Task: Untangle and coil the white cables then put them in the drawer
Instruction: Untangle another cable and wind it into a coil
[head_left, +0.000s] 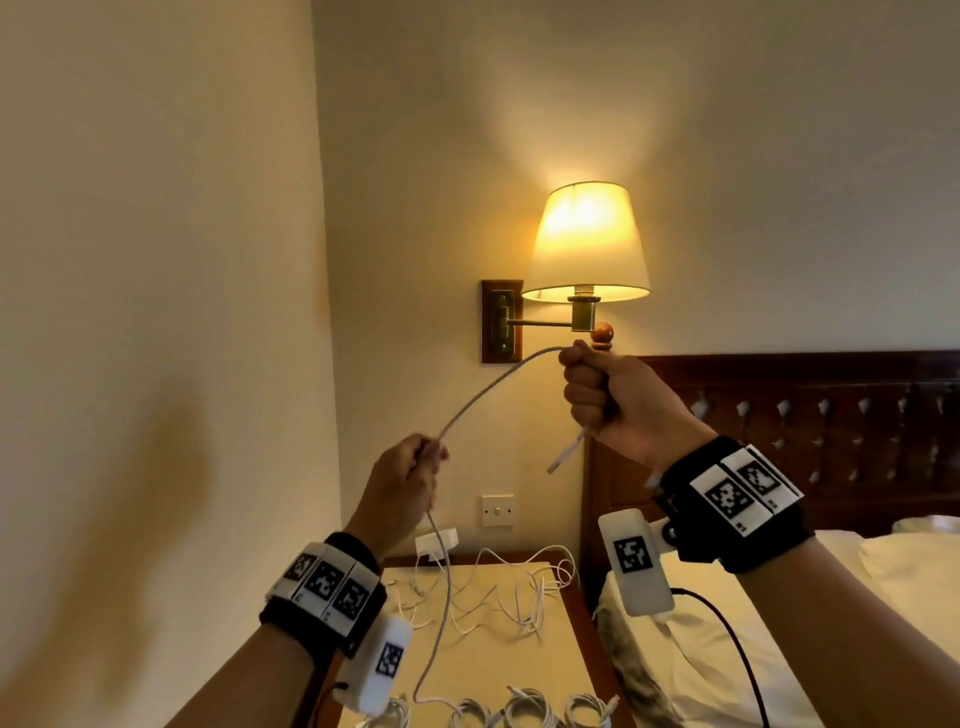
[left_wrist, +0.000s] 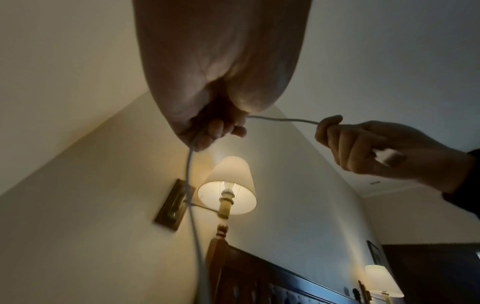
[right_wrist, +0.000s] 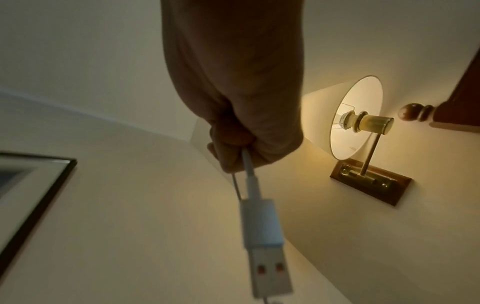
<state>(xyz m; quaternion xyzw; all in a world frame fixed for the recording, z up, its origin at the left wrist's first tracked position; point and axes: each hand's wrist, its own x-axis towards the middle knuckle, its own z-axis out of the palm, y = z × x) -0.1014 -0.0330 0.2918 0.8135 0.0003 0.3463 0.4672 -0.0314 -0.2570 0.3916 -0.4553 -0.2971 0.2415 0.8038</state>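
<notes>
A white cable (head_left: 485, 392) arcs through the air between both raised hands. My right hand (head_left: 592, 395) grips it in a fist near its end, and the USB plug (head_left: 563, 457) hangs below that fist; the right wrist view shows the plug (right_wrist: 262, 240) close up. My left hand (head_left: 410, 478) pinches the same cable (left_wrist: 283, 119) lower and to the left. From there the cable drops to the bedside table (head_left: 582, 639). A tangle of white cables (head_left: 498, 597) lies on the table, and several coiled cables (head_left: 524, 712) sit along its front edge. No drawer is visible.
A lit wall lamp (head_left: 587, 244) hangs just above my right hand. A white adapter (head_left: 436, 543) and a wall switch (head_left: 497, 510) are on the wall behind the table. The bed (head_left: 857, 597) with a dark headboard (head_left: 810, 415) stands to the right.
</notes>
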